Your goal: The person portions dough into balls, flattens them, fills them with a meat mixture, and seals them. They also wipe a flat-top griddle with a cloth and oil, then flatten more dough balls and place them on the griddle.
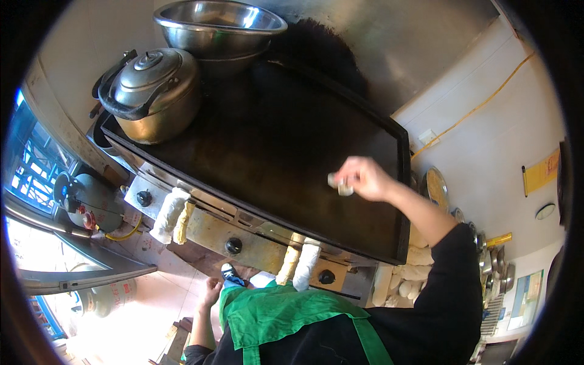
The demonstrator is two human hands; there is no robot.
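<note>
My right hand point(363, 174) reaches over the right part of a large dark flat griddle point(274, 146). Its fingers are closed on a small pale object point(345, 188), too blurred to tell its kind, held over the griddle's surface. Low on the left, my left hand point(211, 292) hangs beside the green apron point(286, 313), away from the griddle. Its fingers are curled in, and nothing shows in them.
A pressure cooker point(155, 97) and large steel bowls point(219, 27) occupy the griddle's left end. Rolled cloths point(170, 216) hang along its front near black knobs point(233, 246). Pale dough pieces point(415, 271) lie at right; a gas cylinder point(97, 201) stands at left.
</note>
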